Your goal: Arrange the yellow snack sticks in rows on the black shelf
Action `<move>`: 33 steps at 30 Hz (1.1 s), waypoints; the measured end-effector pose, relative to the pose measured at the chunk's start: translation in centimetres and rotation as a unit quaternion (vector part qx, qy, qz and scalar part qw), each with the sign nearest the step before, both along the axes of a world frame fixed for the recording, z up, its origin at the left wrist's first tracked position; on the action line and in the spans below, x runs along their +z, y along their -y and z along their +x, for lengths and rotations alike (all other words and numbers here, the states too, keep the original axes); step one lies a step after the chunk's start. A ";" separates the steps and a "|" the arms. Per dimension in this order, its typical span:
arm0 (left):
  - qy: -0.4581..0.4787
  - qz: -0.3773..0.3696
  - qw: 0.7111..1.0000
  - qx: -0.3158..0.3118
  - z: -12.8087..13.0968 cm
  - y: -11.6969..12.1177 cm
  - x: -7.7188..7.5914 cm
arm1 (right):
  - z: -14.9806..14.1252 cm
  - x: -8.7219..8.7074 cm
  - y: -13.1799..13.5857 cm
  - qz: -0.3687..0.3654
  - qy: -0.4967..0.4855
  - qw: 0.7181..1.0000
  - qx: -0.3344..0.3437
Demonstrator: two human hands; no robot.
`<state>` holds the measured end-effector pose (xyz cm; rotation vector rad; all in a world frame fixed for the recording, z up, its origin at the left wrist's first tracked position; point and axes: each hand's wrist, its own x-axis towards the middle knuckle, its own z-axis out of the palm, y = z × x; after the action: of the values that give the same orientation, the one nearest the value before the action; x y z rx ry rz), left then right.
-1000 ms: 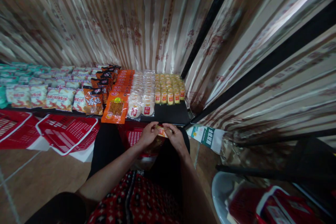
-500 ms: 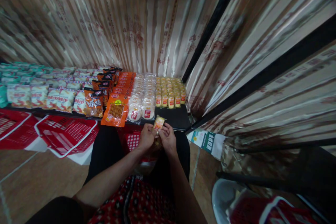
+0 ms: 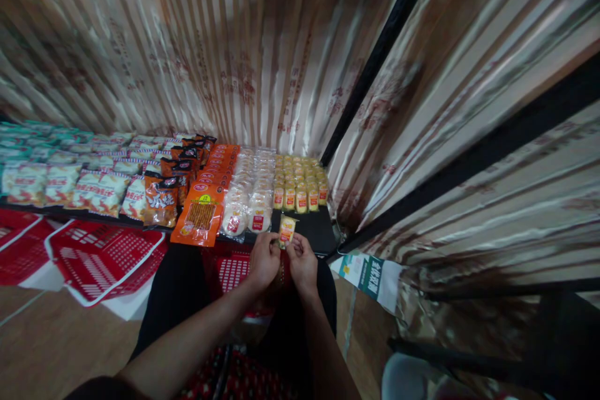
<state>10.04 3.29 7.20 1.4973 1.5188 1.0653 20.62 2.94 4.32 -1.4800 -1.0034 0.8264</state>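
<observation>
My left hand [image 3: 264, 257] and my right hand [image 3: 302, 260] are together in front of the black shelf [image 3: 319, 229], both pinching a small yellow snack packet [image 3: 286, 229] held upright at its lower edge. The packet matches the rows of small yellow packets [image 3: 300, 184] laid out on the shelf's right end, just beyond my fingers. Left of those lie round white packets [image 3: 248, 197], orange packets [image 3: 206, 209] and dark orange bags [image 3: 162, 197].
Red shopping baskets [image 3: 100, 256] sit on the floor under the shelf at the left, and one [image 3: 234, 269] is on my lap. Striped foil-like curtains cover the wall. A black post [image 3: 375, 62] and a green-and-white sign [image 3: 372, 272] stand at the right.
My hands turned the yellow packet from lying flat between them to standing upright and raised it toward the shelf edge. The view tilted downward slightly.
</observation>
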 end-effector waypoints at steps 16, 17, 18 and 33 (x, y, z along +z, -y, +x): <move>0.022 0.050 0.997 -0.046 2.3 -3.8 -0.1 | 0.7 -0.3 -6.0 -0.012 0.085 0.996 0.002; 0.015 0.047 0.998 -0.043 2.4 -4.1 -0.2 | 0.7 -0.4 -6.2 -0.013 0.084 0.996 0.002; 0.008 0.045 0.998 -0.042 2.5 -4.3 -0.4 | 0.7 -0.6 -6.5 -0.015 0.082 0.996 0.004; -0.070 0.014 0.995 -0.063 2.8 -5.7 0.5 | 0.1 -0.4 -8.0 -0.032 0.020 0.999 0.004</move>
<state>12.89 8.98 7.69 1.6950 1.4856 0.9286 20.76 10.98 3.90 -1.5538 -1.0219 0.8444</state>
